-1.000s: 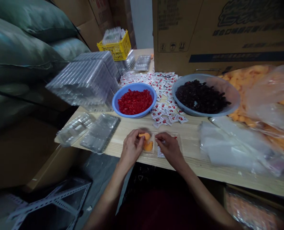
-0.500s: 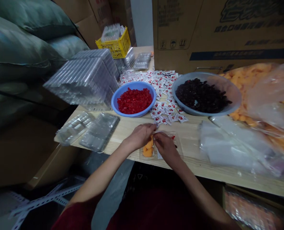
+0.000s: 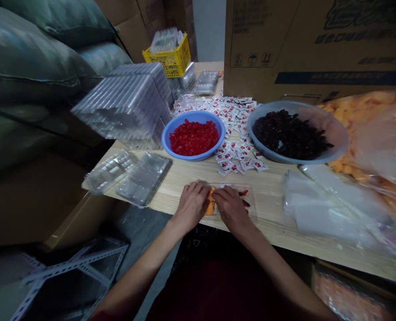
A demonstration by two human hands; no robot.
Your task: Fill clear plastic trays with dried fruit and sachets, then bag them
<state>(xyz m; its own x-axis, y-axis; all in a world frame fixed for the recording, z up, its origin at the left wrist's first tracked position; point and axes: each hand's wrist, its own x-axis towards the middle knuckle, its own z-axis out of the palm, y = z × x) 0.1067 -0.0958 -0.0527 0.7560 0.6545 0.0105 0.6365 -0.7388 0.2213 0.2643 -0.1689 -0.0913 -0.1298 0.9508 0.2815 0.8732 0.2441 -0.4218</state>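
cardboard box (image 3: 318, 44) walls off the back right, sacks on the far left. table (image 3: 184, 176) is crowded. the stack of clear trays (image 3: 127, 104) leans back left. the bag of orange fruit (image 3: 368, 111) and flat clear bags (image 3: 328, 205) fill the right side. grey bowl (image 3: 340, 133) holds dark dried fruit, blue bowl (image 3: 165, 140) holds red bits, and sachets (image 3: 238, 154) are spread between and behind them.

small clear tray (image 3: 251, 209) sits just inside the table's front edge, in front of the person. orange pieces (image 3: 211, 206) are in its left part, red and dark bits in its right part.

left hand (image 3: 193, 205) and right hand (image 3: 231, 208) meet on the orange pieces, fingers bent down onto them. can't tell if they pinch or just press, as the fingertips are hidden.

read: filling step, seating the orange fruit in its slot. whatever comes next needs a light touch and one hand steadying the tray, since thin plastic slides on wood.

room: there's a bare strip between the tray and the bowls and some to the tray's left. the clear bags are near on the right. the front edge is close, so don't pull the tray toward the body. flat trays (image 3: 144, 178) overhang the left corner.
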